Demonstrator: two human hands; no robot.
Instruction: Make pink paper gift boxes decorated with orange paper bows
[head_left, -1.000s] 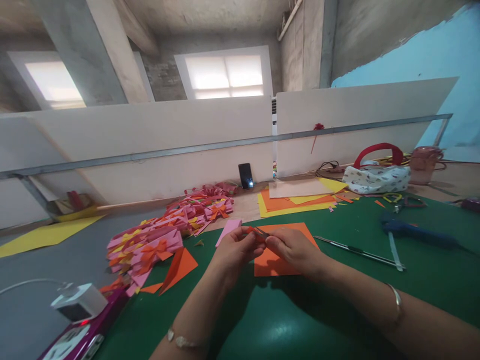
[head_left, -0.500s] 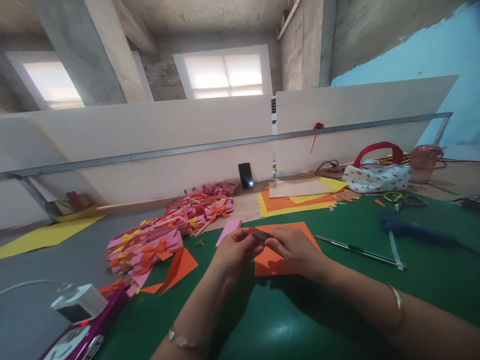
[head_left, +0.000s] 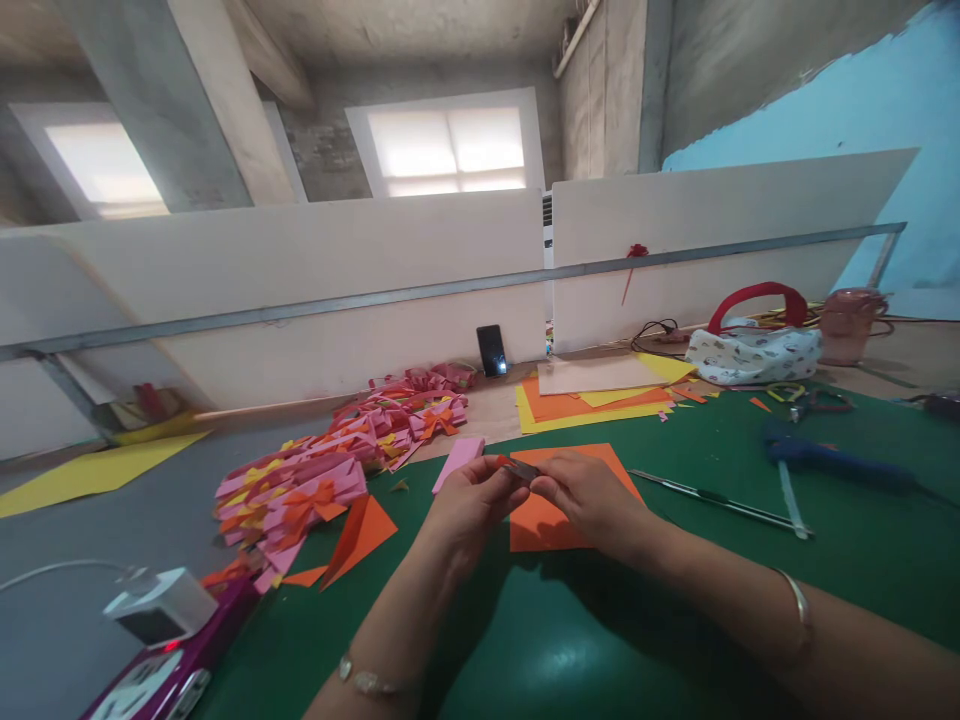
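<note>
My left hand [head_left: 469, 505] pinches a small orange paper piece [head_left: 503, 461] between thumb and fingers. A short dark grey, flat piece [head_left: 523, 470] meets it, and the fingers of my right hand [head_left: 592, 495] close on its other end; most of it is hidden, so its kind does not show. Beneath both hands a square orange paper sheet [head_left: 534, 528] lies on the green mat [head_left: 570, 640]. A folded pink paper strip [head_left: 459, 464] rests just beyond my left hand, and a pen-like silver rod [head_left: 712, 500] lies to the right of my right hand.
Pink and orange paper bows [head_left: 322, 495] are heaped at the left. A blue glue gun [head_left: 832, 465] and a cloth bag [head_left: 754, 355] lie right. Paper sheets [head_left: 600, 400] and a phone [head_left: 492, 351] are at the back; a purple power strip [head_left: 187, 640] sits front left.
</note>
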